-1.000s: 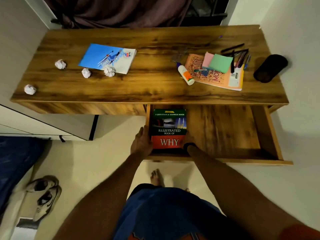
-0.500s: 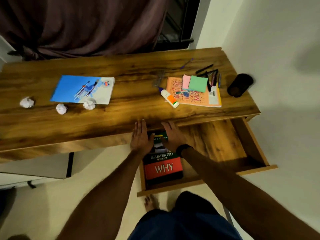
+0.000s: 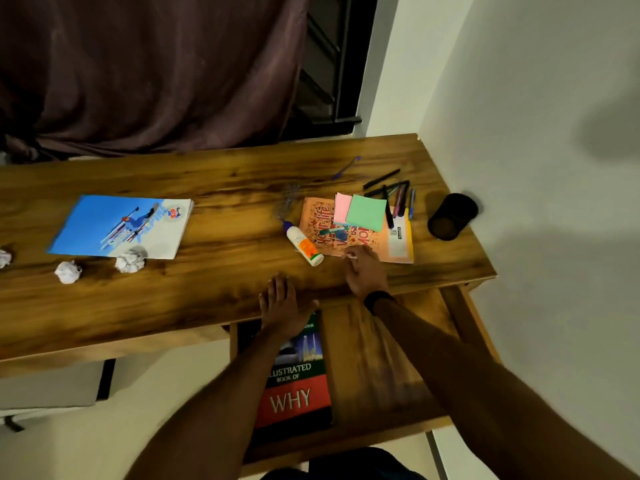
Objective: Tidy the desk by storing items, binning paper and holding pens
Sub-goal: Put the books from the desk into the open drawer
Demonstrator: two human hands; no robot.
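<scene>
- Left hand [image 3: 282, 306]: fingers straight, spread flat on the wooden counter [image 3: 207, 292] edge, holding nothing.
- Right hand [image 3: 365, 271]: fingers loosely extended, tips touching the orange patterned notebook [image 3: 360, 237] just ahead; no grip.

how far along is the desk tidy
Done: only the WHY book lies in the open drawer. In hand: the right hand reaches the orange notebook, gripping nothing clear; the left hand rests on the desk edge. Left: glue bottle, sticky notes, blue book, paper balls unbinned, pens outside the black holder.
</scene>
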